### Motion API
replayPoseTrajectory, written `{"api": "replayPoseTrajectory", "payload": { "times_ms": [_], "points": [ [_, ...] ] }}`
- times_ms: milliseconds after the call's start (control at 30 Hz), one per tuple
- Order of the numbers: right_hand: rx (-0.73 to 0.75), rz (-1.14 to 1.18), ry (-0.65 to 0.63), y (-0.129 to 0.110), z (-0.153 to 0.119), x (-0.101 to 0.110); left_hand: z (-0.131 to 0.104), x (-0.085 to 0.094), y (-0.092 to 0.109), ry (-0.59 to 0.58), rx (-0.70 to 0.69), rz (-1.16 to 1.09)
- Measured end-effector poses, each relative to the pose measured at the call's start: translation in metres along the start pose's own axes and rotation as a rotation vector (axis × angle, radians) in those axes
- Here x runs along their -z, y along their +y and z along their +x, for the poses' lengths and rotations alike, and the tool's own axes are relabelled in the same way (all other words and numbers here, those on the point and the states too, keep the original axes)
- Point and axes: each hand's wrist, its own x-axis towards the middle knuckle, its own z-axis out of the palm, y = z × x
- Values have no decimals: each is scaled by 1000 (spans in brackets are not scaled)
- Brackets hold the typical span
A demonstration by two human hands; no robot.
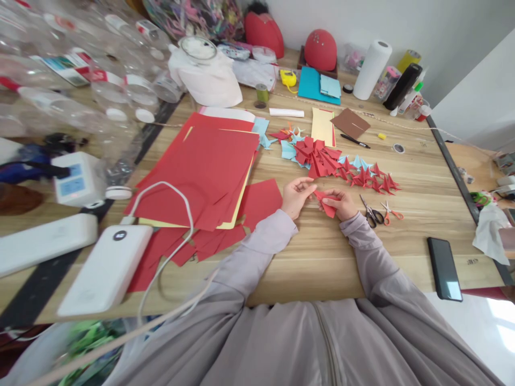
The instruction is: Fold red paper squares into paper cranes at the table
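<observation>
Ok so the red folded paper (330, 208) is near the centre of the frame, pinched in the right hand's (340, 203) fingers, with the left hand's (296, 197) fingertips bunched at its other end. Pull unevenly and I reckon it could tear or crease crooked. A forearm swinging left might also drag those loose red scraps (219, 240). Fingers hide most of the folds, and I can't tell if the left ones really grip.
</observation>
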Motion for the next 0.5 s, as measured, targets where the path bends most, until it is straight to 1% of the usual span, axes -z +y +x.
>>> {"api": "replayPoseTrajectory", "payload": {
  "times_ms": [133,200,367,433,500],
  "points": [
    [34,19,14,-1,0,0,-2,-1,2,-155,103,-12],
    [53,30,19,-1,-1,-1,-4,-1,2,-190,134,5],
    [66,-1,45,0,-1,-3,-4,0,2,-219,187,29],
    [77,8,73,-1,-1,-2,-4,-1,3,-185,196,3],
    [90,52,64,-4,-2,-1,-3,-1,4,-122,207,-64]
  ]
}}
